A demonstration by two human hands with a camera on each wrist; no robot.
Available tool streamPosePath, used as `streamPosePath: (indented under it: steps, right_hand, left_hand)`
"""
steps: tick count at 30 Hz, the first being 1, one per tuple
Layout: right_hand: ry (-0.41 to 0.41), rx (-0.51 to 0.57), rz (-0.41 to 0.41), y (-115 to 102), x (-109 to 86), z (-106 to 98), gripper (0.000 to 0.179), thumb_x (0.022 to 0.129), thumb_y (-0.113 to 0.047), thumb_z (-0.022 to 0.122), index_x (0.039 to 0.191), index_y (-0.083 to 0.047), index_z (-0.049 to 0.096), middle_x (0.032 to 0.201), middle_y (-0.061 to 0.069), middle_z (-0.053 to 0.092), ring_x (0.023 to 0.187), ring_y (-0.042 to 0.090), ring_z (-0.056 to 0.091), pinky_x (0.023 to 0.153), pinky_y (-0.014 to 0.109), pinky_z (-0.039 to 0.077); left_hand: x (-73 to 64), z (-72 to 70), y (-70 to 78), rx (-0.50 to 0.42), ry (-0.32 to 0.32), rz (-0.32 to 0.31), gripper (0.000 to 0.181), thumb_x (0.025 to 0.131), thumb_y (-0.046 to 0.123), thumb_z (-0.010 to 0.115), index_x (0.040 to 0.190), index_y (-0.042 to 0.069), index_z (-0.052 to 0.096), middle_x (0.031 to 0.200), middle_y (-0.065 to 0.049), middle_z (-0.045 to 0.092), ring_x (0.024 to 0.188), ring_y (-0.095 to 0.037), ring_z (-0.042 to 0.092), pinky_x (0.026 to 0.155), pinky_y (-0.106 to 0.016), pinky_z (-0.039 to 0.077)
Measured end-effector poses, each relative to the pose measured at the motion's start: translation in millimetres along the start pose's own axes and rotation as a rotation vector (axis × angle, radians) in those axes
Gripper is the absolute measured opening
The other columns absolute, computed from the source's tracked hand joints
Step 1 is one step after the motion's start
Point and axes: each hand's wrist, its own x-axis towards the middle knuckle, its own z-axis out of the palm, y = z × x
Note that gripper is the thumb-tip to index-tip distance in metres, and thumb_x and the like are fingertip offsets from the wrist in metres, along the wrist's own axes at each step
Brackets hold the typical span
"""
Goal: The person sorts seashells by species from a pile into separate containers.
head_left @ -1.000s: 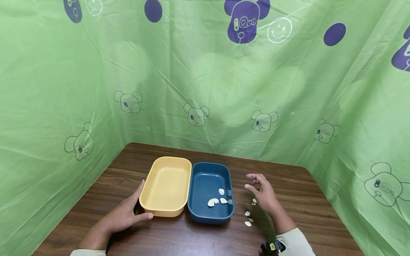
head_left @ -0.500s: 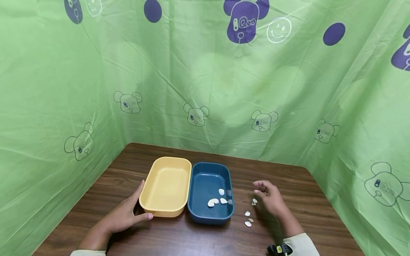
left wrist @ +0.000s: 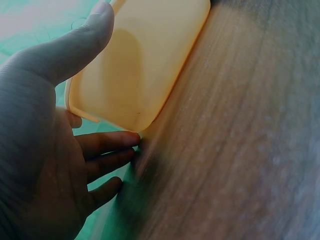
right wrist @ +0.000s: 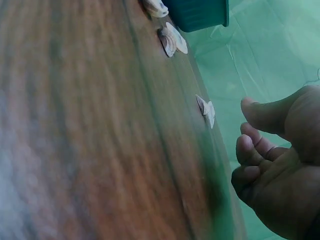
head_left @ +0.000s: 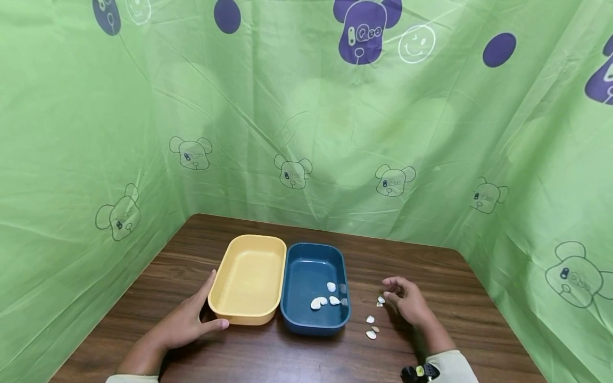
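Your left hand (head_left: pixel 184 322), fingers extended, touches the yellow tray (head_left: pixel 250 276). Your right hand (head_left: pixel 408 304), loosely curled, holding nothing, is near loose shells (head_left: pixel 371 319) on the counter (head_left: pixel 297 359); white shells (head_left: pixel 334 300) lie in the blue tray (head_left: pixel 306 274).

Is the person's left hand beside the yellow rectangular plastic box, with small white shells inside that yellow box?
Not quite: the head view shows small white shells inside the dark blue rectangular plastic box, not inside the yellow rectangular plastic box. The left hand is indeed beside that yellow box.
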Motion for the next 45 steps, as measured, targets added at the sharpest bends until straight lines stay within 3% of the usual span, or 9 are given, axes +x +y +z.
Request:
streamPosePath:
  steps: [6, 10, 15, 22, 30, 35, 45]
  right_hand:
    - [0.007, -0.028, -0.003, 12, -1.6, 0, 0.024, 0.095, 0.003, 0.079, 0.118, 0.004, 0.075, 0.108, 0.017, 0.075, 0.094, 0.013, 0.062, 0.081, 0.023, 0.050]
    - [-0.013, -0.060, -0.070, 19, -2.6, 0, 0.018, 0.093, 0.003, 0.081, 0.110, -0.002, 0.081, 0.112, 0.014, 0.077, 0.105, 0.015, 0.067, 0.092, 0.023, 0.052]
    - [-0.045, -0.065, -0.128, 23, -3.1, 1, 0.015, 0.094, 0.001, 0.081, 0.106, -0.007, 0.084, 0.115, 0.010, 0.077, 0.113, 0.016, 0.067, 0.100, 0.023, 0.051]
    - [-0.058, -0.071, -0.139, 24, -2.2, 2, 0.020, 0.094, 0.003, 0.080, 0.110, -0.008, 0.084, 0.116, 0.010, 0.076, 0.112, 0.007, 0.065, 0.100, 0.019, 0.049]
    - [-0.049, -0.096, -0.151, 26, -0.1, 3, 0.018, 0.093, 0.002, 0.081, 0.105, -0.011, 0.085, 0.113, 0.005, 0.075, 0.111, 0.010, 0.065, 0.100, 0.021, 0.050]
    - [-0.035, -0.108, -0.171, 26, -0.6, 6, 0.014, 0.093, 0.000, 0.082, 0.101, -0.012, 0.084, 0.111, 0.004, 0.075, 0.109, 0.014, 0.065, 0.098, 0.024, 0.050]
    - [0.002, -0.113, -0.160, 29, -0.6, 10, 0.013, 0.096, -0.001, 0.079, 0.099, -0.013, 0.080, 0.106, 0.003, 0.074, 0.104, 0.005, 0.063, 0.096, 0.022, 0.048]
  left_hand:
    - [0.5, 1.0, -0.5, 0.002, -0.006, -0.003, 0.127, 0.089, 0.042, 0.091, 0.177, 0.008, 0.007, 0.169, -0.033, 0.041, 0.149, -0.051, 0.050, 0.118, -0.025, 0.041]
    - [1.3, 1.0, -0.8, 0.005, -0.009, -0.002, 0.127, 0.089, 0.042, 0.091, 0.177, 0.009, 0.006, 0.170, -0.033, 0.040, 0.149, -0.051, 0.050, 0.118, -0.027, 0.041]
    - [1.3, -0.1, 0.2, -0.016, -0.015, -0.009, 0.127, 0.089, 0.043, 0.091, 0.177, 0.010, 0.004, 0.172, -0.033, 0.035, 0.151, -0.053, 0.046, 0.119, -0.018, 0.032]
    - [0.0, 0.4, 0.4, -0.043, -0.010, -0.004, 0.126, 0.090, 0.041, 0.091, 0.177, 0.010, 0.005, 0.172, -0.034, 0.035, 0.152, -0.055, 0.044, 0.115, -0.005, 0.019]
    - [0.8, 0.5, 0.3, -0.053, -0.007, 0.003, 0.127, 0.090, 0.040, 0.091, 0.177, 0.009, 0.005, 0.172, -0.035, 0.035, 0.152, -0.055, 0.044, 0.112, -0.001, 0.016]
    - [1.0, -0.1, -0.2, -0.048, -0.010, -0.007, 0.127, 0.089, 0.041, 0.091, 0.177, 0.010, 0.005, 0.171, -0.034, 0.037, 0.151, -0.053, 0.045, 0.113, -0.003, 0.021]
    - [0.9, -0.7, 0.6, -0.031, -0.014, -0.014, 0.127, 0.089, 0.042, 0.091, 0.177, 0.010, 0.005, 0.171, -0.033, 0.037, 0.151, -0.053, 0.046, 0.115, -0.007, 0.024]
